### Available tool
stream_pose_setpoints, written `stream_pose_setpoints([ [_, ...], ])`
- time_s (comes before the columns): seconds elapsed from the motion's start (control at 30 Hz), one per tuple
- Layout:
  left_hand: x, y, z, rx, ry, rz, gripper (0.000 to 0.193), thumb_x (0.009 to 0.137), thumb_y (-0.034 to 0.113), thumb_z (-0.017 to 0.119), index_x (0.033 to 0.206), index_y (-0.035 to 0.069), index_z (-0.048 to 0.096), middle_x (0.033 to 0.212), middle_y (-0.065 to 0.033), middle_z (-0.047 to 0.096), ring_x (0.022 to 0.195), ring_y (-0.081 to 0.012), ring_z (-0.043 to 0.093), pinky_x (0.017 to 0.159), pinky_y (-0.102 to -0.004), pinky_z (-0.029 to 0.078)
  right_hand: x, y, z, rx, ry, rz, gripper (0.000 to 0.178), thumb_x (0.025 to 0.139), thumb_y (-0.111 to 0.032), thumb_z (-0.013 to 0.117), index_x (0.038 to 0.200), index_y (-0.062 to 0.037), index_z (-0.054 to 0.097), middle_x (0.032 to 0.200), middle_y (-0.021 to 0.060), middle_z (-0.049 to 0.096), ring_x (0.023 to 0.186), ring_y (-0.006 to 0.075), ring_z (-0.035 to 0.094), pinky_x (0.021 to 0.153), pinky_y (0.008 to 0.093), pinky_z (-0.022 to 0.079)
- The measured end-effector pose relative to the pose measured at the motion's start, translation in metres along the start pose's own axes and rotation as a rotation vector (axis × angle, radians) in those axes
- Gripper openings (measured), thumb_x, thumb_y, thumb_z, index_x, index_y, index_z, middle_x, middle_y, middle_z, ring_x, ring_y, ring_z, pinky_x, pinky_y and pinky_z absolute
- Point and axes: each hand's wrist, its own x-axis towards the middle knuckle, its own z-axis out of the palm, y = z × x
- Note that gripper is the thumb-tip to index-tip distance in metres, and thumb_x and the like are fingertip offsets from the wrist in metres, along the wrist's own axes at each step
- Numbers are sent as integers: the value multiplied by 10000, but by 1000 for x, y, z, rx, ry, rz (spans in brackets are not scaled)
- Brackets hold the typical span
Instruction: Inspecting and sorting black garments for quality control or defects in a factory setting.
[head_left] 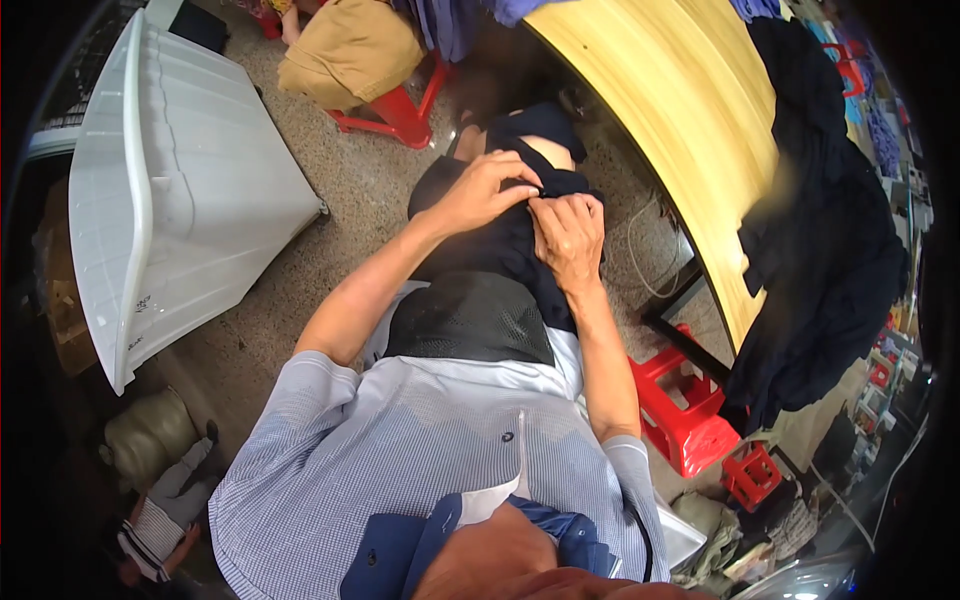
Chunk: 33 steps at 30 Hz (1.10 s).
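Dark navy cloth (pixel 495 245) lies across my lap, and both hands meet over its far part. My left hand (pixel 482 192) has its thumb and fingertips pinched together at a fold of the cloth. Right beside it, my right hand (pixel 570 238) is closed with curled fingers on the same cloth. Between the fingertips shows a tiny pale spot, too small to name. A black mesh piece (pixel 465 320) covers my waist.
To the left stands a large white plastic bin (pixel 210 190). Tan cloth (pixel 352 50) rests on a red stool (pixel 405 112) ahead. A yellow wooden table (pixel 690 100) on the right bears a dark cloth heap (pixel 830 240). Another red stool (pixel 685 410) sits by my right arm.
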Motion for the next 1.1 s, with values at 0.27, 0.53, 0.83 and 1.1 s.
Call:
stream_pose_setpoints([
  [0.27, -1, 3, 2, 9, 32, -10, 151, 951, 76, 739, 1076, -3, 713, 1067, -168, 724, 1057, -370, 674, 945, -439, 527, 19, -15, -5, 55, 87, 54, 208, 883, -21, 800, 1084, -53, 760, 1174, 100, 733, 1085, 308, 709, 969, 446, 521],
  [0.53, -12, 2, 8, 9, 9, -62, 146, 978, 72, 719, 1112, 17, 724, 1115, -145, 717, 1137, -351, 660, 1004, -442, 514, 9, -13, 4, 57, 69, 71, 189, 881, -28, 751, 1069, -28, 768, 1107, 114, 732, 1034, 312, 705, 979, 472, 522],
  [0.83, -4, 12, 0, 327, -89, 64, 161, 973, 81, 702, 1119, 16, 683, 1084, -166, 679, 1060, -410, 620, 946, -499, 492, 6, -4, 17, 115, 147, 78, 151, 863, 31, 779, 996, -12, 722, 1017, 132, 717, 958, 348, 710, 1020, 511, 585],
  [1.1, -7, 7, -15, 184, -215, 61, 159, 1002, 120, 720, 1117, 11, 706, 1096, -161, 688, 1099, -389, 634, 973, -485, 502, 8, -6, 5, 109, 23, 76, 65, 900, -13, 730, 956, -26, 700, 1010, 102, 699, 967, 331, 694, 1060, 525, 562],
])
